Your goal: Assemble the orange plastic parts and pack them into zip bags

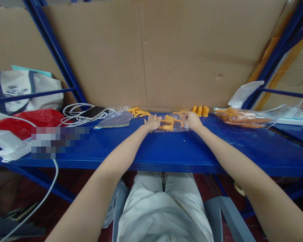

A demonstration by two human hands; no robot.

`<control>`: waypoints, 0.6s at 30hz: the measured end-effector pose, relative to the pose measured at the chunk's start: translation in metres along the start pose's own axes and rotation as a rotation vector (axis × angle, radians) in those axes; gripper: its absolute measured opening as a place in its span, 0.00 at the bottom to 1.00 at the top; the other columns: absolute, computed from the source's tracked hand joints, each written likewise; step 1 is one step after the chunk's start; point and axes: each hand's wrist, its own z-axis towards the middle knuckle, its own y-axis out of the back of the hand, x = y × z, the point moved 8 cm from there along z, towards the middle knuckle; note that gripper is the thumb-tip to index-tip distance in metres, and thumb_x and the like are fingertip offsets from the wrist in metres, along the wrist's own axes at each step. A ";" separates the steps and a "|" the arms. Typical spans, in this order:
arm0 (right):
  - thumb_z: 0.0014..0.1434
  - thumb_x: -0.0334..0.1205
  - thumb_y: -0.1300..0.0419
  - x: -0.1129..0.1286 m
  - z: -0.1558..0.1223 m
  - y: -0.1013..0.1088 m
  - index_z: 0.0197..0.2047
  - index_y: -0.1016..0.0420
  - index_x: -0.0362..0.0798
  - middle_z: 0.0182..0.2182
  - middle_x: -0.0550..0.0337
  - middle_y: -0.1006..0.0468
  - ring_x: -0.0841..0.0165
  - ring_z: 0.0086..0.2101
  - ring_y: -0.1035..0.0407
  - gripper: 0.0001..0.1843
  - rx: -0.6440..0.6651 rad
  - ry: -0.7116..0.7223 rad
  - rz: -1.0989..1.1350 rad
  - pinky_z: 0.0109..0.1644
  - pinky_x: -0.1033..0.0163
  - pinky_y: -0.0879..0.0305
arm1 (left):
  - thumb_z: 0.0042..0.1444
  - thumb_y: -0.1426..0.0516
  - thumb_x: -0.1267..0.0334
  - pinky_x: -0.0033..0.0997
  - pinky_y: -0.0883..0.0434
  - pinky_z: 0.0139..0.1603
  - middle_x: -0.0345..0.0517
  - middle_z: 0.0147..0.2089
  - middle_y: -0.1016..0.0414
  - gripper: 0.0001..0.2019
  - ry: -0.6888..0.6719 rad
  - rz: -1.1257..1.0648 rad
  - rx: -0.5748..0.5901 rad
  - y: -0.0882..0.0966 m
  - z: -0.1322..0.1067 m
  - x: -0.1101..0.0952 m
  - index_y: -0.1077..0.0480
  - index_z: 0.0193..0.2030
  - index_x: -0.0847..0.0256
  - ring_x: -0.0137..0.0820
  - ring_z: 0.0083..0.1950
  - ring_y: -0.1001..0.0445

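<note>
A small clear plastic bag with several orange plastic pieces inside lies on the blue shelf in front of me. My left hand rests at the bag's left edge with fingers spread flat. At the bag's right upper corner my right hand has its fingers curled and pinching the plastic or an orange piece; which one I cannot tell. More loose orange pieces lie behind to the left, and three upright orange pieces stand behind the right hand.
A stack of clear bags lies left of the hands, beside a phone on coiled white cable. Far right sits a bag of orange parts. A tote bag and red bag are far left. Cardboard backs the shelf.
</note>
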 end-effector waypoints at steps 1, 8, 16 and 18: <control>0.62 0.33 0.47 0.000 -0.002 0.000 0.44 0.18 0.39 0.43 0.40 0.18 0.56 0.47 0.24 0.16 0.039 -0.032 -0.049 0.51 0.60 0.30 | 0.68 0.67 0.50 0.54 0.55 0.75 0.52 0.78 0.58 0.34 0.003 0.023 0.024 -0.002 -0.001 0.000 0.53 0.76 0.62 0.41 0.78 0.62; 0.64 0.45 0.44 -0.005 -0.010 -0.001 0.53 0.21 0.36 0.48 0.34 0.20 0.51 0.51 0.24 0.23 0.179 -0.140 -0.141 0.50 0.58 0.30 | 0.67 0.70 0.49 0.58 0.56 0.74 0.47 0.78 0.60 0.34 -0.016 0.090 0.087 -0.006 -0.003 -0.002 0.54 0.76 0.57 0.41 0.79 0.63; 0.58 0.38 0.42 -0.010 -0.003 -0.007 0.40 0.17 0.41 0.34 0.49 0.16 0.57 0.42 0.22 0.14 0.170 -0.094 0.074 0.44 0.64 0.30 | 0.67 0.69 0.48 0.57 0.55 0.74 0.48 0.79 0.62 0.35 -0.036 0.117 0.108 -0.010 0.001 0.000 0.58 0.77 0.58 0.40 0.79 0.65; 0.57 0.36 0.42 -0.010 -0.001 -0.007 0.34 0.18 0.41 0.31 0.50 0.17 0.56 0.41 0.22 0.12 0.157 -0.070 0.155 0.44 0.64 0.30 | 0.67 0.69 0.48 0.57 0.55 0.74 0.49 0.79 0.62 0.35 -0.047 0.108 0.113 -0.011 0.002 0.000 0.58 0.77 0.59 0.41 0.79 0.66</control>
